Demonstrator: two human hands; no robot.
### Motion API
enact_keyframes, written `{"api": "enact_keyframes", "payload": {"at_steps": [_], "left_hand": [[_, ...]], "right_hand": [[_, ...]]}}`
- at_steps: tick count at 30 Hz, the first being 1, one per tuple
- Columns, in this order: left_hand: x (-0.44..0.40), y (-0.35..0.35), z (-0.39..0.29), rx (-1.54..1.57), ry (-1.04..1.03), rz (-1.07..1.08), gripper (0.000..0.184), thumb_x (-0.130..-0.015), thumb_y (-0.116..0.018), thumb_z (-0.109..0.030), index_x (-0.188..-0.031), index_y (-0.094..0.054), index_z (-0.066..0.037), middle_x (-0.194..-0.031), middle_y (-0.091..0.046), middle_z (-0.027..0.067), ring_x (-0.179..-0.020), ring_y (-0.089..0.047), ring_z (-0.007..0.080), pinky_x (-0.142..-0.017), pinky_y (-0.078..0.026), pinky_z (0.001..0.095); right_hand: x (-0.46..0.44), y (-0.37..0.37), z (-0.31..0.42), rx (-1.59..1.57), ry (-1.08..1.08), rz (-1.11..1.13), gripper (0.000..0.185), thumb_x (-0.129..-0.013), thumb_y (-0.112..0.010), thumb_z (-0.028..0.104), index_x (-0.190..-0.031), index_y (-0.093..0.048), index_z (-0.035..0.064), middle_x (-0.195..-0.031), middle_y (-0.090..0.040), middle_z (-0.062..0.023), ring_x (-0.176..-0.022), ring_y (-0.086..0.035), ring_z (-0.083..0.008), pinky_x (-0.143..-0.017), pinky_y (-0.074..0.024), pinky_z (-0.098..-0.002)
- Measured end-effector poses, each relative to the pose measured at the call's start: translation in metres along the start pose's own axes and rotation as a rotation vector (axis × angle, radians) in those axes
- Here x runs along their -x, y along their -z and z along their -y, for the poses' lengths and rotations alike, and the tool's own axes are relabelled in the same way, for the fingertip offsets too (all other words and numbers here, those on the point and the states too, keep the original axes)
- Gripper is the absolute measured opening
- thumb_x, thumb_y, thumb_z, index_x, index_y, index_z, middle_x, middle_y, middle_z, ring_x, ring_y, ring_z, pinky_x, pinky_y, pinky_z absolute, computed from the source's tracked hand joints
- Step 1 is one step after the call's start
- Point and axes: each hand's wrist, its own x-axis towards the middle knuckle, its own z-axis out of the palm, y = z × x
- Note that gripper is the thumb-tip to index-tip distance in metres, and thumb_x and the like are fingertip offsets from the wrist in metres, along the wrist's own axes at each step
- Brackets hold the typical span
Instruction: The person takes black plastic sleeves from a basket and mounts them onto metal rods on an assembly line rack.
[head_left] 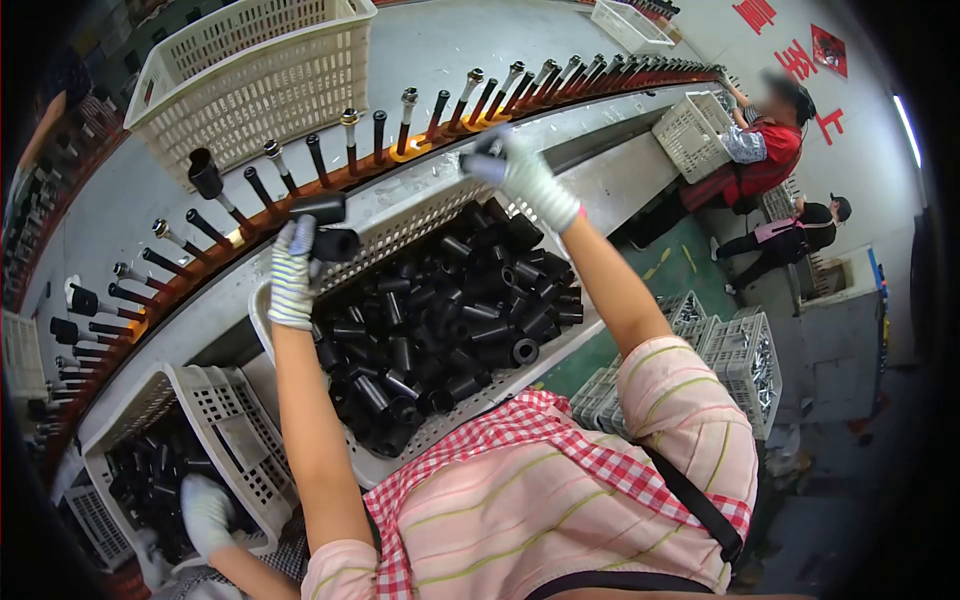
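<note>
My left hand (291, 275), in a striped glove, is closed on two short black sleeves, an upper sleeve (318, 208) and a lower sleeve (336, 245), in front of the row of upright rods. Farther right, my gloved right hand (532, 182) grips another black sleeve (484, 160) close to the line; motion smears it somewhat. Below and between both hands, a white crate (420, 252) holds a heap of loose black sleeves (440, 315). Upright rods (380, 138) with dark or metal tops stand along the curved track, and one (206, 178) carries a wider black sleeve.
A large white crate (260, 90) stands beyond the track. At lower left, a co-worker's gloved hand (207, 515) reaches into another crate (180, 385) of black pieces. A person in red (770, 150) stands by a crate (690, 140) at right. Stacked crates (740, 365) sit on the floor.
</note>
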Motion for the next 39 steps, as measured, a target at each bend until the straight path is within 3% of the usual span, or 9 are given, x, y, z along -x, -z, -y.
{"api": "enact_keyframes", "payload": {"at_steps": [5,11,13,17,21,25,29,35,39], "left_hand": [[0.01,0.007,-0.019,0.355,0.023,-0.184,0.026,-0.08,-0.071,-0.033,-0.095,-0.059,-0.016,-0.068,-0.056,-0.0047,-0.042,-0.042,0.0029,-0.036,-0.027,0.0166],[0.008,0.015,-0.018,0.376,0.06,-0.148,0.025,-0.077,-0.073,-0.034,-0.092,-0.058,-0.02,-0.076,-0.06,-0.0063,-0.057,-0.054,0.0032,-0.04,-0.033,0.0158],[0.008,0.018,-0.017,0.362,0.076,-0.148,0.026,-0.076,-0.075,-0.033,-0.091,-0.06,-0.019,-0.076,-0.061,-0.0054,-0.055,-0.053,0.0039,-0.04,-0.033,0.0154],[0.007,0.016,-0.016,0.408,0.051,-0.118,0.022,-0.077,-0.075,-0.029,-0.089,-0.06,-0.018,-0.074,-0.061,-0.0045,-0.048,-0.049,0.0036,-0.037,-0.031,0.016],[0.008,0.009,-0.019,0.364,0.03,-0.193,0.026,-0.075,-0.075,-0.035,-0.085,-0.059,-0.016,-0.065,-0.054,-0.0055,-0.041,-0.036,0.0034,-0.036,-0.027,0.0166],[0.011,0.008,-0.02,0.351,0.039,-0.182,0.025,-0.075,-0.076,-0.034,-0.084,-0.059,-0.017,-0.066,-0.055,-0.0055,-0.042,-0.037,0.0034,-0.037,-0.028,0.0168],[0.008,0.007,-0.017,0.325,0.035,-0.244,0.025,-0.078,-0.073,-0.033,-0.091,-0.06,-0.017,-0.074,-0.062,-0.0027,-0.049,-0.052,0.0045,-0.036,-0.034,0.0169],[0.012,0.009,-0.018,0.343,0.027,-0.188,0.022,-0.078,-0.073,-0.032,-0.088,-0.059,-0.018,-0.072,-0.06,-0.0042,-0.047,-0.049,0.0033,-0.036,-0.032,0.0164],[0.008,0.018,-0.015,0.384,0.022,-0.084,0.022,-0.079,-0.072,-0.031,-0.087,-0.058,-0.017,-0.069,-0.058,-0.0034,-0.041,-0.041,0.0035,-0.033,-0.027,0.0169]], "right_hand": [[-0.114,0.033,0.017,0.372,0.121,-0.426,0.05,-0.074,-0.072,0.038,-0.104,-0.059,0.0004,-0.092,-0.066,-0.0129,-0.087,-0.064,-0.0202,-0.08,-0.05,-0.0322],[-0.17,-0.024,0.04,0.932,0.326,-0.219,0.039,-0.082,-0.053,0.045,-0.104,-0.064,0.0152,-0.099,-0.066,-0.0114,-0.088,-0.064,-0.0264,-0.081,-0.051,-0.0405],[-0.175,-0.031,0.063,0.886,0.061,0.014,0.037,-0.082,-0.053,0.043,-0.105,-0.064,0.0154,-0.103,-0.064,-0.0094,-0.09,-0.064,-0.0272,-0.078,-0.0515,-0.0425],[-0.155,-0.062,0.072,1.127,0.293,-0.023,0.037,-0.084,-0.053,0.041,-0.107,-0.063,0.0134,-0.101,-0.063,-0.0108,-0.09,-0.064,-0.027,-0.076,-0.0518,-0.0417],[-0.092,-0.063,0.073,0.867,0.933,-0.465,0.04,-0.083,-0.059,0.036,-0.117,-0.054,0.0148,-0.094,-0.064,-0.0104,-0.086,-0.062,-0.0278,-0.082,-0.0474,-0.0405],[0.0,-0.089,0.032,0.898,0.613,0.522,0.033,-0.082,-0.06,0.033,-0.104,-0.056,0.0092,-0.085,-0.063,-0.0092,-0.08,-0.062,-0.0264,-0.07,-0.0496,-0.0395],[0.041,-0.114,-0.082,0.987,0.16,0.546,0.032,-0.079,-0.059,0.031,-0.1,-0.06,0.0073,-0.089,-0.061,-0.0155,-0.08,-0.062,-0.0283,-0.068,-0.0497,-0.0391],[0.034,-0.136,-0.136,1.146,0.135,0.304,0.033,-0.077,-0.062,0.026,-0.102,-0.059,0.0054,-0.097,-0.059,-0.0137,-0.089,-0.061,-0.03,-0.074,-0.0489,-0.0401],[0.026,-0.134,-0.127,0.974,0.069,0.497,0.035,-0.075,-0.062,0.023,-0.105,-0.058,0.0051,-0.105,-0.058,-0.0169,-0.097,-0.059,-0.0306,-0.08,-0.0476,-0.0408]]}}
